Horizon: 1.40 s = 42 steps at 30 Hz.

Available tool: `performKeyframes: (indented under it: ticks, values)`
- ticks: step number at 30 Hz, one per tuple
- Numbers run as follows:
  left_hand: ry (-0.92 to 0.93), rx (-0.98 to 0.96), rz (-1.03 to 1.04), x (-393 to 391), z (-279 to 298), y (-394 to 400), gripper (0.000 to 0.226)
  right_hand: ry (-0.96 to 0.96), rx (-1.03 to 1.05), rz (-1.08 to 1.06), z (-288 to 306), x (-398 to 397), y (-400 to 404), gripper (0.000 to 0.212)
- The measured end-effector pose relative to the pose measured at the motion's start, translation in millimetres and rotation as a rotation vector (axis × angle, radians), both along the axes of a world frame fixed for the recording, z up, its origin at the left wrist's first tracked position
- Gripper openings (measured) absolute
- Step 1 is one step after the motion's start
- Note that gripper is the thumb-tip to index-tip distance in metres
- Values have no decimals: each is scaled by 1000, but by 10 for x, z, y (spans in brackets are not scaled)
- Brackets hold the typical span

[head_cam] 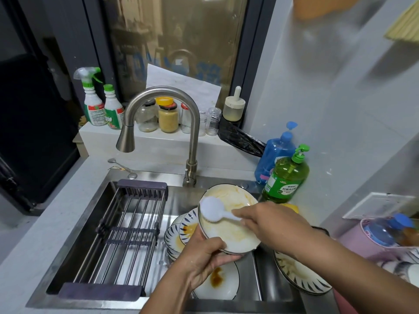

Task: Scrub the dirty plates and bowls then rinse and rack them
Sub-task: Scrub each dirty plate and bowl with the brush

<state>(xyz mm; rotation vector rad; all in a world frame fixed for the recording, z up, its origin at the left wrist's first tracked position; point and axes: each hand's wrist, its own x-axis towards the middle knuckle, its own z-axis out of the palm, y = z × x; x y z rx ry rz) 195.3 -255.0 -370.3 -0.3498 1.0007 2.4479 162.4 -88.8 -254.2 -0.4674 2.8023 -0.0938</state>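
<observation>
left hand (205, 257) clamped on a tilted dirty plate (229, 219) over the sink (108, 191), right hand (260, 219) gripping a white brush (214, 210) – bristles on the plate's rim at 10 o'clock, rack (127, 234) at 9 o'clock

Both arms reach forward. The left hand (205, 257) has its fingers curled in a grip. The right hand (264, 219) pinches tight.

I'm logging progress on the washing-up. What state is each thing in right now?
Held plate: tilted, smeared, gripped by left hand.
Brush: on the plate, held by right hand.
Faucet: no water running.
Rack: holds nothing.
Sink plates: stained, unwashed.
</observation>
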Motion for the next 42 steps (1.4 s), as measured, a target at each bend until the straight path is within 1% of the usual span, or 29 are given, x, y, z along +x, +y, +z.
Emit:
performKeyframes:
  ticks: [3,5,6,8,11,12,13,15,17,18,19,21,22,24,26,28,31,35,39,42]
  values:
    - [-1,22,-1,12,-17,-7,60,103,97,-36,-12,-161,81,37]
    - [-6,-5,51,-34,-47,-78,60,143,210,-54,-22,-218,203,37]
    - [-1,-41,89,-60,-64,-109,60,127,248,-67,-23,-201,250,35]
    - [19,-111,163,-103,-53,-141,57,56,255,-72,-66,-131,286,32]
    - [7,-99,260,-131,-31,-117,39,-93,149,-72,-148,26,229,25]
    - [2,-80,278,-134,-34,-113,33,-141,93,-75,-164,78,178,27]
    - [-12,-64,281,-135,-30,-114,33,-179,39,-70,-162,115,113,28]
    - [-50,-50,244,-153,-30,-108,48,-237,-92,-88,-159,142,17,29]
    - [-51,-39,199,-164,-50,-107,66,-263,-159,-106,-146,159,-27,31]
    - [-37,-41,193,-165,-59,-108,68,-256,-133,-98,-142,167,-16,29]
    - [-17,-48,198,-163,-62,-119,66,-234,-65,-86,-155,158,20,26]
    - [16,-66,218,-162,-62,-145,60,-137,131,-75,-149,131,125,25]
    - [20,-71,212,-156,-57,-153,59,-90,196,-101,-142,100,177,28]
    - [14,-73,167,-128,-30,-146,61,-12,230,-139,-100,31,216,32]
    - [4,-61,108,-94,-2,-124,62,68,157,-145,-58,-36,181,25]
    - [-2,-48,55,-75,16,-98,62,90,35,-148,-60,-81,108,23]
    - [-9,-51,3,-64,43,-59,66,1,-167,-164,-126,-41,-63,30]
    - [-38,1,16,-79,45,-84,78,-175,-322,-147,-214,16,-188,35]
    - [-27,97,45,-106,30,-158,95,-321,-381,-99,-140,-35,-89,29]
    - [-23,79,58,-136,2,-198,99,-364,-330,-42,-74,-60,1,29]
